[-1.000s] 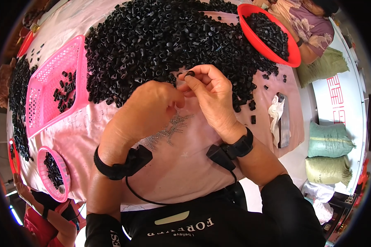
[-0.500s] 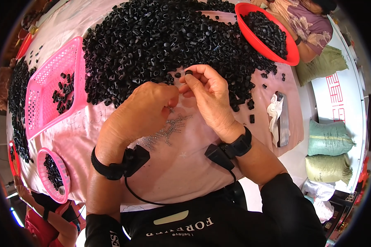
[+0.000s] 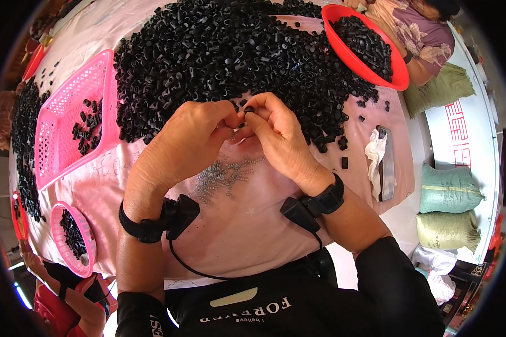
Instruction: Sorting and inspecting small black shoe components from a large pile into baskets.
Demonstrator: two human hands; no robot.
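Beside silvery metal bits [image 3: 224, 177], hands [image 3: 192, 137] [image 3: 282, 135] pinch: right, rounded black piece [image 3: 249, 109]; left's hold unclear.

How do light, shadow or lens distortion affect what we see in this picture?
In the head view, the white panel bows near the dark fisheye rim; in that view, the pink tablecloth looks shadier at lower middle than near the rectangular pink basket; again in the head view, the small black part pinched by the right hand shows little detail.

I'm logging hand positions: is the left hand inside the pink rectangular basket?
No, the left hand is beside the right hand near the black heap, apart from the pink basket.
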